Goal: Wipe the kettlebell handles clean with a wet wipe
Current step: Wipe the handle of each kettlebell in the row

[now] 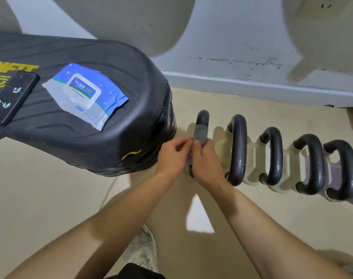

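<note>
Several pale kettlebells with black loop handles stand in a row on the floor along the wall. A wet wipe (200,132) is wrapped around the leftmost handle (202,117). My right hand (205,164) grips that handle over the wipe. Just to its left, my left hand (174,156) pinches the wipe's edge. The second handle (239,150) and those further right (274,156) are bare. The first kettlebell's body is mostly hidden under my hands.
A black stepper platform (111,137) stands close on the left, carrying a blue-and-white wet wipe pack (85,93) and a dark phone (12,95). The wall's skirting (252,83) runs behind the row. My shoe (141,250) rests on the beige floor below.
</note>
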Demonstrator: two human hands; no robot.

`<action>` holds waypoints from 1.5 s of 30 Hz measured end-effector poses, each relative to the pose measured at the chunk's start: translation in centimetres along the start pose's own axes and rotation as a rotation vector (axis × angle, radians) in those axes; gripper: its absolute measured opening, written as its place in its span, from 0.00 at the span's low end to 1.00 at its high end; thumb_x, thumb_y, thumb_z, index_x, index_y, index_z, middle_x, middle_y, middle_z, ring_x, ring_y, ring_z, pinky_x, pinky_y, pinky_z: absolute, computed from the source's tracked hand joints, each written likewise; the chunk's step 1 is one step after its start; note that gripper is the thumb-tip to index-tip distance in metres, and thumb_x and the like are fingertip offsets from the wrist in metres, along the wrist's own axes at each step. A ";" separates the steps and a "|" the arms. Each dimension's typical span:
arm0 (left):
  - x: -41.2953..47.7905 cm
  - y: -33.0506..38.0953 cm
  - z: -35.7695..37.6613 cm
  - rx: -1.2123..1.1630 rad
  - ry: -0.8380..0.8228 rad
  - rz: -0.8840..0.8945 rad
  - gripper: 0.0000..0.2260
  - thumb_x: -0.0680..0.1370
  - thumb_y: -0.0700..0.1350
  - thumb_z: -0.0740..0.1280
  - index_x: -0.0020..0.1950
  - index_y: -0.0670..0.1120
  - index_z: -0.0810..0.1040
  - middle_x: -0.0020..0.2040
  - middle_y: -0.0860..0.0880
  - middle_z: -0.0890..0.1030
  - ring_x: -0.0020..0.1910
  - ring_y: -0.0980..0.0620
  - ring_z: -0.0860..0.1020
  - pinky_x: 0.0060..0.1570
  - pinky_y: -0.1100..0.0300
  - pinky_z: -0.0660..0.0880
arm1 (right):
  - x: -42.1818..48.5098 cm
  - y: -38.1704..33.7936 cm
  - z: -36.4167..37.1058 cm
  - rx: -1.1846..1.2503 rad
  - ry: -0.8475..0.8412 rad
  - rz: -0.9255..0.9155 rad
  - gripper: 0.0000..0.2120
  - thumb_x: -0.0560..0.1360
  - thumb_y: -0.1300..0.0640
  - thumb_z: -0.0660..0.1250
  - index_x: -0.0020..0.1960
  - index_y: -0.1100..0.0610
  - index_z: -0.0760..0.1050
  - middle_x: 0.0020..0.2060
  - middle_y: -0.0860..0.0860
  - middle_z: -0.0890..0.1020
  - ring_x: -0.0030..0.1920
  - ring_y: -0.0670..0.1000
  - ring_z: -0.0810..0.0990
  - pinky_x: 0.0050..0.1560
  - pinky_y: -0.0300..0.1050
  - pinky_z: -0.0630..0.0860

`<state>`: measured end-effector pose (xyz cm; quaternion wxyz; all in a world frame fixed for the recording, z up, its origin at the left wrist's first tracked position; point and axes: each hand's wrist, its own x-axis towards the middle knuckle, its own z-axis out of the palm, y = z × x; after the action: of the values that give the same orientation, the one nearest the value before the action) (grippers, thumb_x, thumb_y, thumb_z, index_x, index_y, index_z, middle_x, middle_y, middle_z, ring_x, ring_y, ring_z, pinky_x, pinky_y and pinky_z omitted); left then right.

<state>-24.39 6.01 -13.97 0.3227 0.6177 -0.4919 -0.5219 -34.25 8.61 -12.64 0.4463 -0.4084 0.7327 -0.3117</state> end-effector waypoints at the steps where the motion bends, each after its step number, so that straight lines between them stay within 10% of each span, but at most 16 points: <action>1: 0.8 0.2 0.2 0.011 0.016 -0.011 0.05 0.80 0.44 0.69 0.51 0.48 0.85 0.46 0.49 0.87 0.48 0.52 0.84 0.51 0.58 0.80 | 1.0 -0.5 0.0 0.018 0.011 0.037 0.17 0.85 0.46 0.53 0.61 0.59 0.70 0.52 0.56 0.82 0.51 0.56 0.82 0.52 0.50 0.77; 10: 3.1 1.9 1.2 -0.033 0.057 -0.140 0.08 0.79 0.50 0.69 0.50 0.46 0.84 0.42 0.50 0.85 0.42 0.53 0.82 0.47 0.54 0.80 | 4.7 -2.1 -0.6 0.202 -0.010 0.046 0.22 0.85 0.50 0.49 0.43 0.62 0.74 0.36 0.54 0.78 0.39 0.51 0.78 0.43 0.50 0.74; 15: -0.8 -0.4 0.5 0.103 0.141 0.001 0.04 0.78 0.45 0.71 0.47 0.47 0.84 0.39 0.53 0.85 0.39 0.56 0.82 0.45 0.58 0.80 | 0.2 2.9 1.1 0.078 0.038 -0.075 0.31 0.79 0.30 0.47 0.59 0.54 0.71 0.45 0.51 0.81 0.45 0.55 0.81 0.48 0.56 0.78; 22: -3.2 -2.6 -0.8 0.316 0.020 0.145 0.06 0.77 0.42 0.70 0.51 0.51 0.85 0.41 0.55 0.85 0.41 0.59 0.82 0.46 0.62 0.79 | -3.4 7.1 2.7 0.052 0.147 -0.277 0.20 0.83 0.43 0.49 0.64 0.52 0.74 0.52 0.48 0.80 0.55 0.55 0.79 0.54 0.59 0.77; 29: -3.7 -2.2 -0.6 0.139 -0.044 -0.021 0.11 0.72 0.40 0.65 0.44 0.53 0.85 0.35 0.58 0.84 0.37 0.61 0.81 0.43 0.61 0.78 | -4.8 10.0 2.5 -0.371 0.078 -0.255 0.22 0.85 0.45 0.44 0.69 0.51 0.70 0.63 0.47 0.75 0.64 0.54 0.69 0.64 0.41 0.62; 33: -3.5 -1.8 -0.2 -0.110 -0.037 -0.080 0.10 0.72 0.58 0.69 0.44 0.53 0.81 0.39 0.56 0.83 0.43 0.53 0.82 0.50 0.51 0.80 | -5.8 8.7 2.1 -0.192 0.041 -0.120 0.18 0.83 0.52 0.57 0.72 0.54 0.69 0.67 0.52 0.67 0.69 0.52 0.64 0.71 0.46 0.64; 37: -2.9 -2.2 -0.5 -0.112 -0.031 -0.078 0.07 0.75 0.48 0.75 0.44 0.46 0.81 0.41 0.49 0.85 0.42 0.52 0.82 0.51 0.50 0.80 | -6.4 5.9 1.5 0.082 0.129 -0.142 0.26 0.83 0.47 0.61 0.79 0.51 0.63 0.73 0.48 0.70 0.74 0.48 0.68 0.74 0.50 0.68; 45: -3.3 -4.2 -1.8 -0.226 -0.086 -0.167 0.06 0.75 0.35 0.73 0.40 0.44 0.82 0.34 0.50 0.83 0.35 0.56 0.81 0.42 0.63 0.79 | -6.3 7.3 2.2 -0.164 0.149 -0.307 0.21 0.86 0.59 0.52 0.77 0.48 0.63 0.55 0.40 0.75 0.55 0.41 0.69 0.58 0.37 0.66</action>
<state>-21.40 10.18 -16.27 0.3244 0.5932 -0.3901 -0.6250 -32.90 17.41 -17.01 0.3032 -0.5264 0.7156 -0.3448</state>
